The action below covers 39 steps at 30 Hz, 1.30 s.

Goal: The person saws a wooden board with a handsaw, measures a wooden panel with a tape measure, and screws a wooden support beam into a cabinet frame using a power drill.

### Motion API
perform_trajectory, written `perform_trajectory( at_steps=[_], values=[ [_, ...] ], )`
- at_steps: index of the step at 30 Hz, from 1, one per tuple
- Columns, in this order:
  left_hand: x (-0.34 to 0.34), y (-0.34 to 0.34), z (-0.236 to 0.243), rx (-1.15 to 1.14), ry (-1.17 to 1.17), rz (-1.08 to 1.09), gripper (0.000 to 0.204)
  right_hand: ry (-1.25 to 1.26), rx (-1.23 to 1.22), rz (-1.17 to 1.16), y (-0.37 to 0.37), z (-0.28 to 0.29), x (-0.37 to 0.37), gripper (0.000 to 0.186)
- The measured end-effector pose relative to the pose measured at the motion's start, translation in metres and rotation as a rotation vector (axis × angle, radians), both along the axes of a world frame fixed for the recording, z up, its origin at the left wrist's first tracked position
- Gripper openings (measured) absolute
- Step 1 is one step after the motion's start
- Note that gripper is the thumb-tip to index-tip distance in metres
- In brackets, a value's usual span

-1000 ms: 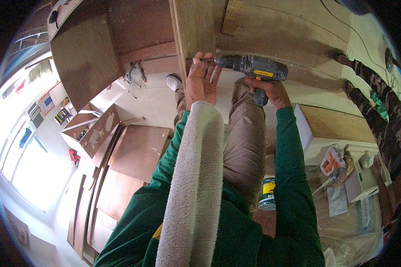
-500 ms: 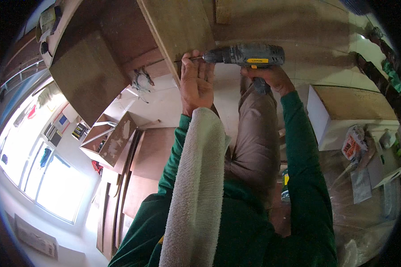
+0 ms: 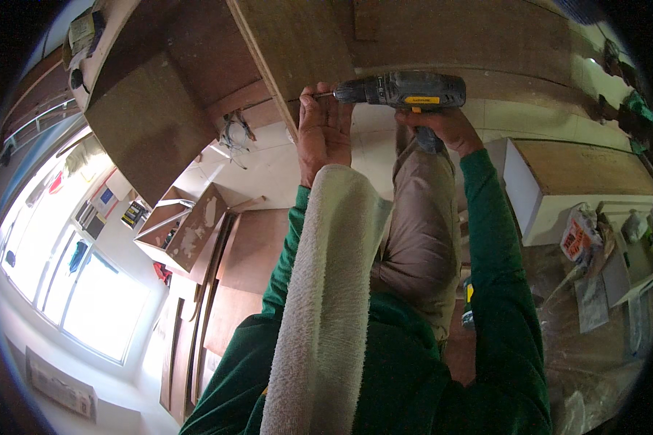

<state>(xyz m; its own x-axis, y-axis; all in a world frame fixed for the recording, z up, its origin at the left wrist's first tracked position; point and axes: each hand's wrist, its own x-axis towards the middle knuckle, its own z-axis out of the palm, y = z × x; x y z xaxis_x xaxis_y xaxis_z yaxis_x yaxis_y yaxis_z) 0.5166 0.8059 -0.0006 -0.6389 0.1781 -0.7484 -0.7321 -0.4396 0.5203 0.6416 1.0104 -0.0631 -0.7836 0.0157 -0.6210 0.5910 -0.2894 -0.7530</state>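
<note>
A black cordless drill [image 3: 395, 88] with a yellow label lies level in my right hand [image 3: 451, 129], whose fingers wrap round its grip. Its chuck points left, and a thin bit [image 3: 328, 94] runs from it to the fingers of my left hand [image 3: 325, 138]. That hand is palm up, with thumb and forefinger closed about the bit's far end; the other fingers are straighter. Just beyond my left fingers stands a wooden panel [image 3: 297, 51], its pale edge slanting down towards them. Whether the bit's tip carries a screw or touches the panel is hidden by my fingers.
A white towel [image 3: 326, 290] hangs in front of my body. Loose wires [image 3: 236, 136] dangle beyond the panel at left. An open wooden box [image 3: 185, 232] and leaning boards [image 3: 228, 283] stand left. A white-sided cabinet [image 3: 580, 167] and plastic bags [image 3: 580, 232] are at right.
The view has shifted slightly, and the towel's lower fold has swung right. Both hands and the drill keep nearly the same place against the panel's edge.
</note>
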Motion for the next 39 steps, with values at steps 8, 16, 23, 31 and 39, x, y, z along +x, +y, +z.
perform_trajectory(
  at_steps=[8,16,23,31,39],
  values=[
    [0.003,0.000,0.006,0.013,-0.018,-0.036,0.026,-0.056,-0.025,-0.118,-0.004,0.010,0.001,0.018],
    [0.002,0.001,0.006,-0.009,-0.054,-0.027,0.031,-0.079,-0.002,-0.096,-0.001,0.015,0.002,0.020],
    [0.006,0.002,0.007,-0.142,-0.081,0.030,0.038,-0.044,0.011,-0.081,-0.002,0.019,0.001,0.022],
    [0.006,0.001,0.005,-0.115,-0.080,0.035,0.042,-0.013,0.014,-0.078,0.001,0.020,-0.001,0.024],
    [0.005,0.004,0.013,-0.088,-0.083,0.022,0.037,-0.051,-0.023,-0.069,0.001,0.015,0.001,0.019]
  ],
)
